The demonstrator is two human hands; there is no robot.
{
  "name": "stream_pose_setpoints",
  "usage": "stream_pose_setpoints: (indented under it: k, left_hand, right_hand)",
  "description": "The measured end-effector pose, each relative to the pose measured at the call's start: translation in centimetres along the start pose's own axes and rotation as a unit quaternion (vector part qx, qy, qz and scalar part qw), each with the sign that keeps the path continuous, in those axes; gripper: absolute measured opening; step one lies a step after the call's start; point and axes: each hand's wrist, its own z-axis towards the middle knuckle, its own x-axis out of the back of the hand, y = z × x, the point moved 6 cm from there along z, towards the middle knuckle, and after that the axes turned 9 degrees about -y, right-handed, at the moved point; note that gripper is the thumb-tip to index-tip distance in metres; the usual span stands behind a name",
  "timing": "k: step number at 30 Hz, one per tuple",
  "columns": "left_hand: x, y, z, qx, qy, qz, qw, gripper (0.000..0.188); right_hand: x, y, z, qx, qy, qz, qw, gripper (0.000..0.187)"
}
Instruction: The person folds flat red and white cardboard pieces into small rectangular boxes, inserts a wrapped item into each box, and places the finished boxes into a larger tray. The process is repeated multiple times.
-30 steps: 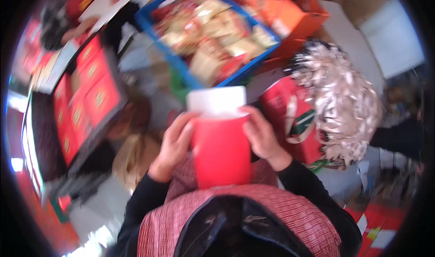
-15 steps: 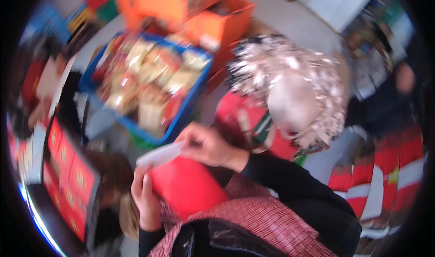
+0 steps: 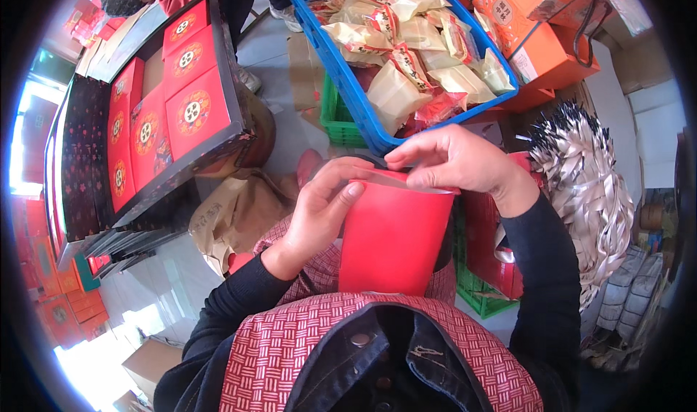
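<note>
A red paper box (image 3: 396,238) with a pale inside stands on my lap, its mouth facing up and partly open. My left hand (image 3: 327,201) grips its upper left edge, thumb on the near face and fingers behind the rim. Over the right part of the mouth is my right hand (image 3: 461,169), fingers bent and thumb against the rim; its fingertips partly hide the edge. Just beyond the box, a blue crate (image 3: 347,105) holds several wrapped packets (image 3: 417,34) in cream and red.
On the left are dark trays (image 3: 236,130) of red square boxes (image 3: 192,114). A brown paper bag (image 3: 232,219) lies beside my left forearm. To the right is a big bundle of pale ribbons (image 3: 581,194) by a green crate (image 3: 483,296). Orange boxes (image 3: 541,49) stand at far right.
The view has swung left, so the blue crate and ribbons appear farther right. My right hand has come down from the raised white flap to the red box's rim; the left still holds the box.
</note>
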Motion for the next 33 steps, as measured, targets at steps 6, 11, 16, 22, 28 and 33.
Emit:
stream_pose_setpoints:
  k: [6,11,16,22,28,33]
  left_hand:
    - [-0.8,-0.3,-0.5,-0.006,0.01,-0.132,0.991,0.027]
    - [-0.9,-0.1,-0.4,-0.003,0.013,-0.149,0.989,0.035]
    - [-0.6,-0.3,-0.6,0.011,0.02,-0.12,0.993,0.039]
    - [-0.6,0.0,-0.3,-0.016,-0.007,-0.063,0.998,0.029]
    - [-0.2,-0.8,-0.4,-0.012,0.01,-0.028,0.999,0.021]
    - [-0.4,-0.6,0.0,-0.02,-0.012,-0.046,0.999,0.02]
  right_hand:
    - [-0.8,-1.5,-0.1,0.013,0.022,-0.128,0.991,0.035]
    - [-1.0,-1.4,0.6,0.045,0.047,-0.19,0.98,0.03]
    - [-1.5,-2.3,0.6,0.092,0.064,-0.377,0.919,0.025]
    - [-2.2,-2.6,0.1,0.15,0.073,-0.402,0.9,0.019]
    - [1.2,-2.7,-2.5,0.17,0.262,-0.178,0.933,0.017]
    - [0.8,5.7,-6.7,0.127,0.291,0.174,0.932,0.023]
